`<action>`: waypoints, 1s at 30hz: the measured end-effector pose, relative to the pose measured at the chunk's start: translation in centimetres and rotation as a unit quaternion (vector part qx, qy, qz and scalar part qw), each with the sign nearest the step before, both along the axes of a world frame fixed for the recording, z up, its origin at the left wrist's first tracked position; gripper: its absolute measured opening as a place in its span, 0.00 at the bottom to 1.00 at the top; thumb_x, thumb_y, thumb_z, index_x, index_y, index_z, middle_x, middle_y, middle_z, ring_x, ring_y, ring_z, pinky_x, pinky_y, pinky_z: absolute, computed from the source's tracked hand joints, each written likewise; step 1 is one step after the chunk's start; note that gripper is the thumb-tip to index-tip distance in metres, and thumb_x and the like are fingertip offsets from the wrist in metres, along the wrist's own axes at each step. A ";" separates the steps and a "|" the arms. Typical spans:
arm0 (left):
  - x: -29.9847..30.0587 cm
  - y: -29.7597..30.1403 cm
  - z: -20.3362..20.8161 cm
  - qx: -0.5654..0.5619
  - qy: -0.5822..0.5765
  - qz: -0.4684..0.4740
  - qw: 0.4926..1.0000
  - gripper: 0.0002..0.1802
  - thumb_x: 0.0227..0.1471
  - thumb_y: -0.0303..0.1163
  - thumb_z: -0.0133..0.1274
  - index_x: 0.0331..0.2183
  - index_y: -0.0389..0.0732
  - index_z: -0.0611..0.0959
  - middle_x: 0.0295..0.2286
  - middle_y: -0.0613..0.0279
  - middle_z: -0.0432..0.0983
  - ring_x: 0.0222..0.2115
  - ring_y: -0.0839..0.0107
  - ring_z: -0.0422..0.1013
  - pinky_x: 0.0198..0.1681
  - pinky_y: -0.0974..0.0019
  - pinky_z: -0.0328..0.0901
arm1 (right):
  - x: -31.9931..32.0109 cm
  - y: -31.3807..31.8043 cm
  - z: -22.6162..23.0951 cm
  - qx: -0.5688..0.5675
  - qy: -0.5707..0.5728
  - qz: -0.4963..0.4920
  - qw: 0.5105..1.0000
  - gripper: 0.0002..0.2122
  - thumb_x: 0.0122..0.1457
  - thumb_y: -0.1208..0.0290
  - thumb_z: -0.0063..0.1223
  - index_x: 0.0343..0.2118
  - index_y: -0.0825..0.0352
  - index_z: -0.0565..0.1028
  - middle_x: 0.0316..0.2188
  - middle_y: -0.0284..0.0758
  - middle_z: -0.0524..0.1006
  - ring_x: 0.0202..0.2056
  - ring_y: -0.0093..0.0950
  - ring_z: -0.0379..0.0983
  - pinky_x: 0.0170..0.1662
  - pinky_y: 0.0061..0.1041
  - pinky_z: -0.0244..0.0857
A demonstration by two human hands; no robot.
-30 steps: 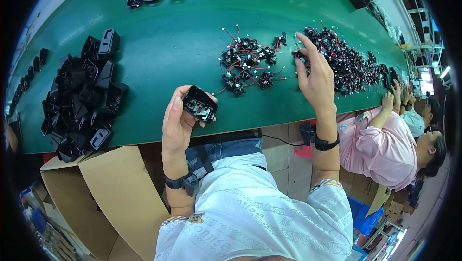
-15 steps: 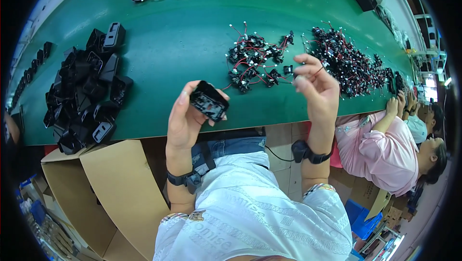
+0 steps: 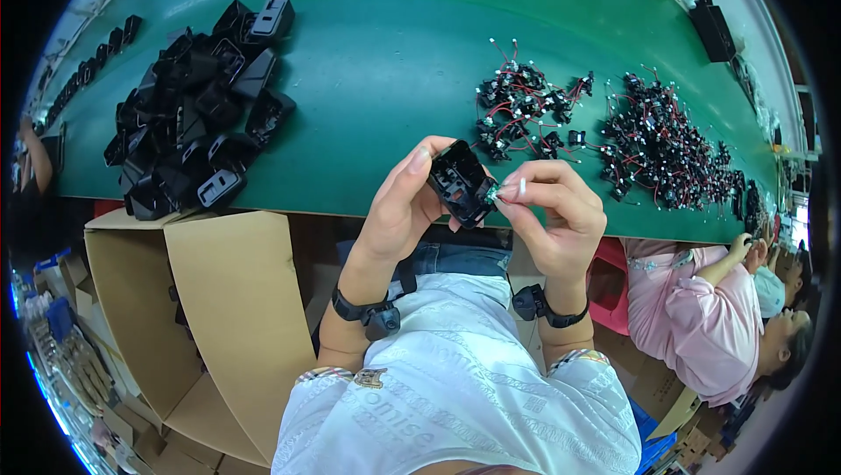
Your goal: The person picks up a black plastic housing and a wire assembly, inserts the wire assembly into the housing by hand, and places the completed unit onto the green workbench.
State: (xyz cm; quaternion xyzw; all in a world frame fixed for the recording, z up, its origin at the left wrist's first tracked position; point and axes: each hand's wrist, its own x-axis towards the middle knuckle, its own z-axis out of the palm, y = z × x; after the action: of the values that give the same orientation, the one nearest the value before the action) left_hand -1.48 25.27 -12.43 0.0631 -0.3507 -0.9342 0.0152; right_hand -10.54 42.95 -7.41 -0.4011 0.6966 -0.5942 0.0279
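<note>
In my left hand is a black plastic housing, its hollow side with moulded details facing up. My right hand is closed in a pinch at the housing's right edge. Between its fingertips is a small wired part with a green spot and a white connector. This part touches or sits just over the housing's lower right end; the fingers partly hide it. Beyond my right hand lies a small cluster of black wired parts with red leads and white plugs.
A heap of black housings sits at left on the green table. A larger pile of wired parts lies at right. Several housings stand along the far edges. An open cardboard box is below the table edge. A co-worker in pink sits at right.
My right hand has come down and left to the housing, bringing the small wired part against it. The housing has tilted in my left hand. The whole view has shifted, moving the table's contents rightward.
</note>
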 end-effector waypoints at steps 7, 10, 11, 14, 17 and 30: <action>0.2 -0.4 0.0 -0.064 0.023 0.012 0.998 0.31 0.68 0.55 0.35 0.52 0.36 0.70 0.42 0.47 0.77 0.39 0.65 0.77 0.36 0.63 0.76 | 0.8 -0.6 0.5 0.068 0.100 -0.035 0.992 0.09 0.46 0.88 0.66 0.32 0.71 0.81 0.32 0.38 0.80 0.31 0.27 0.78 0.33 0.22 0.71; 0.2 -0.1 0.6 -0.065 0.014 0.026 0.997 0.30 0.68 0.55 0.37 0.51 0.36 0.70 0.38 0.55 0.77 0.33 0.73 0.76 0.30 0.70 0.70 | 0.5 -0.6 0.3 0.089 0.141 -0.013 0.986 0.10 0.45 0.87 0.67 0.30 0.71 0.81 0.31 0.39 0.80 0.30 0.28 0.78 0.31 0.21 0.71; 0.2 0.0 0.8 -0.057 -0.001 0.042 0.997 0.29 0.68 0.55 0.40 0.50 0.37 0.71 0.35 0.62 0.77 0.29 0.80 0.74 0.25 0.76 0.65 | 0.5 -0.5 0.5 0.089 0.140 -0.012 0.986 0.10 0.45 0.87 0.67 0.30 0.71 0.81 0.31 0.39 0.80 0.30 0.28 0.78 0.31 0.21 0.71; 0.1 -0.2 0.0 -0.057 -0.012 0.026 0.998 0.31 0.68 0.58 0.38 0.49 0.36 0.71 0.31 0.61 0.77 0.23 0.79 0.73 0.20 0.76 0.64 | 0.4 -0.5 1.1 0.086 0.154 -0.028 0.984 0.10 0.43 0.87 0.69 0.29 0.71 0.81 0.30 0.38 0.80 0.29 0.28 0.77 0.30 0.22 0.71; 0.0 0.1 -0.4 -0.035 0.008 0.019 0.999 0.33 0.67 0.60 0.37 0.48 0.36 0.71 0.27 0.61 0.76 0.16 0.78 0.71 0.15 0.76 0.62 | 0.9 -1.5 0.6 0.046 0.141 -0.013 0.989 0.10 0.41 0.86 0.69 0.28 0.70 0.81 0.29 0.36 0.79 0.29 0.28 0.76 0.30 0.24 0.70; 0.3 -0.2 -0.7 -0.155 -0.023 0.042 0.987 0.35 0.65 0.63 0.39 0.44 0.37 0.75 0.18 0.69 0.71 0.11 0.83 0.65 0.12 0.78 0.55 | 0.6 -2.3 0.0 0.090 0.224 0.041 0.969 0.12 0.37 0.82 0.69 0.27 0.67 0.80 0.28 0.33 0.76 0.28 0.31 0.71 0.29 0.28 0.65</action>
State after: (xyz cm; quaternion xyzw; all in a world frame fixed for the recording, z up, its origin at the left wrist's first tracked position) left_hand -1.19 25.06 -13.18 0.0959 -0.4886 -0.8654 0.0564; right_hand -9.99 40.63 -7.41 -0.5485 0.7187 -0.4219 -0.0686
